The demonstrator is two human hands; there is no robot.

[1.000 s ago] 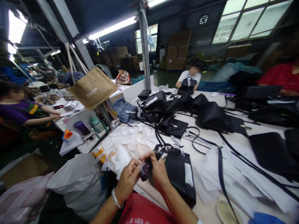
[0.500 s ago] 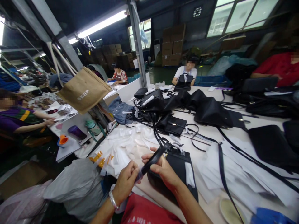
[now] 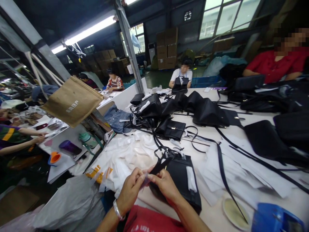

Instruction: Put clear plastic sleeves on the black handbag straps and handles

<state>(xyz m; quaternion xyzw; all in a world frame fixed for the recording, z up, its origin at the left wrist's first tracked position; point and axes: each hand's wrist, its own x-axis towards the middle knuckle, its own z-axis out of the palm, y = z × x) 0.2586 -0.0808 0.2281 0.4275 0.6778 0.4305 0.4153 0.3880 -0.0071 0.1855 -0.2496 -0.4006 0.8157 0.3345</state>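
Observation:
In front of my body, both hands meet at the end of a black strap (image 3: 162, 165). My left hand (image 3: 130, 188) pinches a small piece of clear, purplish plastic film (image 3: 145, 182) at that end. My right hand (image 3: 167, 187) closes on the strap beside it, thumb towards the film; its other fingertips are partly hidden. Under and beyond my right hand lies a black bag (image 3: 177, 169) with a white paper wrap (image 3: 191, 179) on its side. The strap runs back towards the top of this bag.
White wrapping sheets (image 3: 125, 149) pile up on the left, loose white paper (image 3: 238, 170) on the right. More black bags (image 3: 210, 112) cover the table's far side. A round yellowish disc (image 3: 235, 212) and a blue object (image 3: 275, 219) sit near the right front. Co-workers sit around.
My right hand has gone from spread fingers around the strap to a pinch near its end, close against my left hand. The view has shifted to the right.

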